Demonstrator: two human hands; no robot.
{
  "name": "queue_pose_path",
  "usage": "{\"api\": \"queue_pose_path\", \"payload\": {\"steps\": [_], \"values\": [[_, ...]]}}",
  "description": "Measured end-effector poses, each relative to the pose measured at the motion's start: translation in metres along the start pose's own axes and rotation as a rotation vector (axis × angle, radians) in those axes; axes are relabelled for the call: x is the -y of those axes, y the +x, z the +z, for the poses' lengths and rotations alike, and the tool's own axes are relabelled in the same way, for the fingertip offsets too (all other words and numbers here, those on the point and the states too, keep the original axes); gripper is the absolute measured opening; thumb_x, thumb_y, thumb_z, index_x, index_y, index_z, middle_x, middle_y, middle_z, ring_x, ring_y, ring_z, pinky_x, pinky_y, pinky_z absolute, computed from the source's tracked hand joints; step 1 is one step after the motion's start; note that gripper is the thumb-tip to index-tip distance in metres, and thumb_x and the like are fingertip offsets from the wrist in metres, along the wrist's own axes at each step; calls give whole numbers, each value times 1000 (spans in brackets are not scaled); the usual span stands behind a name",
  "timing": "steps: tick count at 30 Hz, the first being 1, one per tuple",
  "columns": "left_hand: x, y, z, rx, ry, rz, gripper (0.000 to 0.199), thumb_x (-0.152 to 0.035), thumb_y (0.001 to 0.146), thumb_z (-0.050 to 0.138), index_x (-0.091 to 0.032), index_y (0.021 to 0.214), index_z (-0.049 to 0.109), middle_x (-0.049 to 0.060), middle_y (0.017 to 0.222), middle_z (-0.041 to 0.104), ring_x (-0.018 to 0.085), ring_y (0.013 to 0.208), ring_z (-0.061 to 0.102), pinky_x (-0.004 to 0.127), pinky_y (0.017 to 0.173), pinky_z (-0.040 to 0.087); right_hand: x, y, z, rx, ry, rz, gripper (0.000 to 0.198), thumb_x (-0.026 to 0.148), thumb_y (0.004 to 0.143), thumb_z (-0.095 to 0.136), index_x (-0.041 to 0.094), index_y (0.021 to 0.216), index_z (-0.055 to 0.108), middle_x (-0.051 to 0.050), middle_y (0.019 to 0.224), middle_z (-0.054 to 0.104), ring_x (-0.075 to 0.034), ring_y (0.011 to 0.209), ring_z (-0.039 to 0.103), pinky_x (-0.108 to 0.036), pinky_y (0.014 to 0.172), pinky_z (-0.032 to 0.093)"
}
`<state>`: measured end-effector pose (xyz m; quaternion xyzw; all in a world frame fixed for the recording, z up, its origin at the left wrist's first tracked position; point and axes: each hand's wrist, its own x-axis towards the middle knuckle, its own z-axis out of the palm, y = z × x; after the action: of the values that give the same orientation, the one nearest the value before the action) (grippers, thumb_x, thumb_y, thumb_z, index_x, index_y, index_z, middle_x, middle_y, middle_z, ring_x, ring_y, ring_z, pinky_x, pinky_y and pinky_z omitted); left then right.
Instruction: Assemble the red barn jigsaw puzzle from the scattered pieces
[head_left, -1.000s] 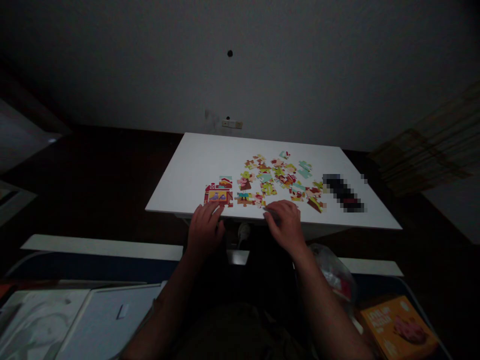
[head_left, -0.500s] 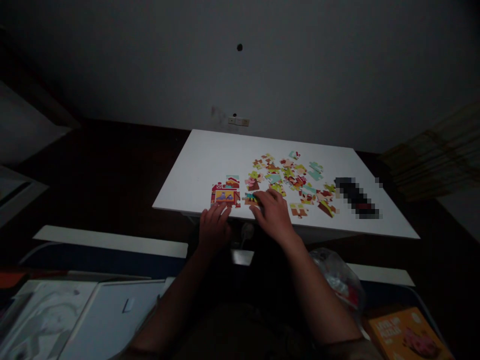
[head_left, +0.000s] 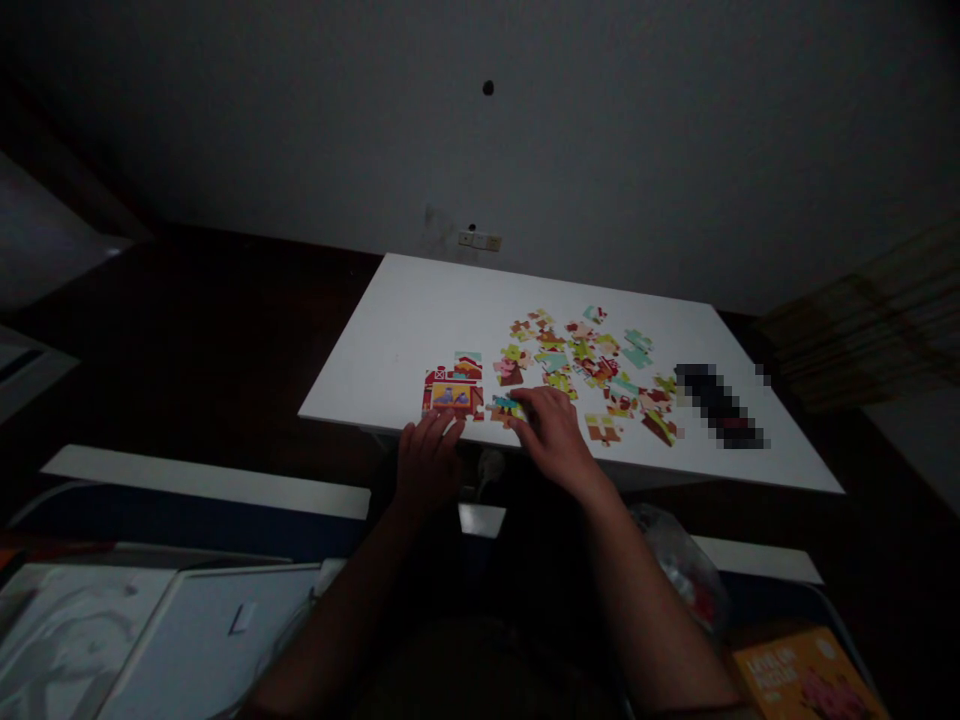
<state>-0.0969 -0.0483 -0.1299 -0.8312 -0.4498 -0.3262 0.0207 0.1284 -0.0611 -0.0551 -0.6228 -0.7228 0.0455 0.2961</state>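
My left hand (head_left: pixel 431 450) lies at the front edge of the white table (head_left: pixel 390 330), fingers stretched out flat. Its fingertips touch the lower edge of a joined puzzle section (head_left: pixel 452 396) with a red barn and purple birds. Just right of that section, a teal and brown puzzle piece (head_left: pixel 502 408) lies on the tabletop, a small gap away. My right hand (head_left: pixel 553 430) has its thumb and curled forefinger at this piece's right side, partly covering it. Beyond my right hand, several loose puzzle pieces (head_left: pixel 600 365) are spread over the table, some overlapping.
A dark pixelated object (head_left: pixel 720 405) lies on the table's right side. An orange puzzle box (head_left: pixel 806 670) and a clear plastic bag (head_left: pixel 679 560) are at my lower right. To my lower left lies an open white case (head_left: pixel 217 620). A wall with a socket (head_left: pixel 480 240) stands behind.
The view has shifted slightly. My right hand has moved a little to the right, so more of the teal and brown piece shows. The left hand stays at the joined section.
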Motion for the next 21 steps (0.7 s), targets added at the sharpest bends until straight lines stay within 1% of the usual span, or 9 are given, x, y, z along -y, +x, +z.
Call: {"api": "queue_pose_path", "payload": {"steps": [2,5,8,13,16,19,21], "values": [[1,-1,2,-13,0,-3,47,-21,83,52,-26,129,49,6,139,51,27,134,38,53,111,23,1,2,1,2,5,6,36,28,86,59,30,121,54,-4,117,62,-29,112,50,-47,93,42],[2,-2,4,2,2,-17,48,-20,83,52,-28,130,47,5,139,50,26,135,37,53,112,21,1,3,2,5,16,1,37,28,85,59,31,122,54,-5,116,62,-29,111,51,-47,93,43],[3,-3,6,18,-8,-25,48,-21,83,51,-28,131,47,6,140,49,27,136,36,53,113,19,1,4,0,22,14,-10,36,28,85,59,31,121,53,-4,116,62,-28,111,51,-46,94,42],[3,-4,8,-11,-17,-23,46,-21,84,51,-27,130,47,6,139,50,26,136,36,52,113,18,1,7,-3,58,26,-41,37,26,85,60,31,120,53,-4,115,62,-27,110,52,-45,93,43],[5,-3,10,-48,-6,-3,46,-21,84,52,-27,129,48,6,138,52,26,134,38,50,113,18,2,8,-4,79,61,-44,37,24,84,60,31,120,53,-4,116,61,-27,111,51,-44,95,42],[7,-3,13,-116,9,35,46,-22,83,53,-26,128,50,6,136,54,25,133,40,47,113,18,4,8,-5,92,97,-23,38,22,84,59,31,121,51,-4,117,60,-27,114,49,-46,98,40],[6,-2,15,-137,22,42,45,-23,82,54,-25,128,51,6,136,54,24,132,41,46,113,18,6,8,-6,93,109,-9,39,21,84,57,31,121,52,-4,117,60,-27,114,49,-48,99,39]]}}
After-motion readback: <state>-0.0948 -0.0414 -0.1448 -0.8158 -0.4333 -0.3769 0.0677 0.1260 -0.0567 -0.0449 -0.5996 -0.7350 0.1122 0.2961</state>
